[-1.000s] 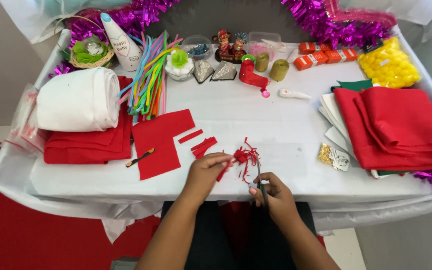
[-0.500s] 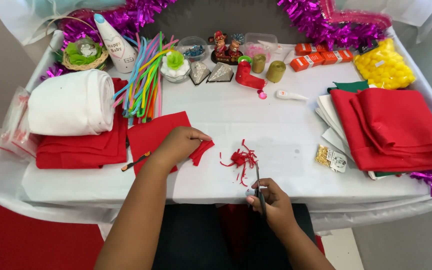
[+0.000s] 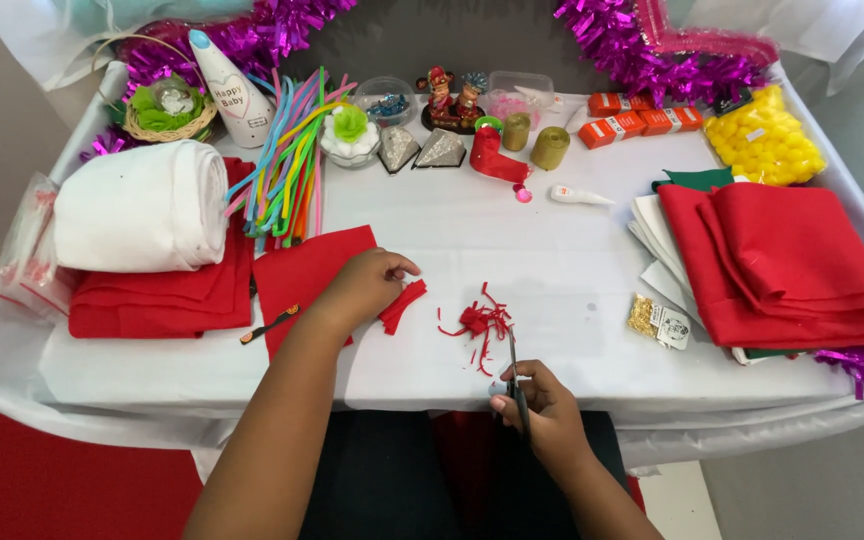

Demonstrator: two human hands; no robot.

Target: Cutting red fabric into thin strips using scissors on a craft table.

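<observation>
Two hands (image 3: 362, 290), one scissors (image 3: 514, 375)

matt red felt sheet (image 3: 302, 275), glossy metal scissors (image 3: 515, 385)

Along the far edge of my table (image 3: 572, 250), toward the right, sits a row of small orange boxes (image 3: 642, 124). Beside them, at the far right corner, lies a clear bag of yellow pompoms (image 3: 764, 138). Near the right edge rests a small clear packet of gold bits (image 3: 658, 320) (its white label faces up). A clear plastic bag (image 3: 27, 245) hangs off the left edge.
</observation>
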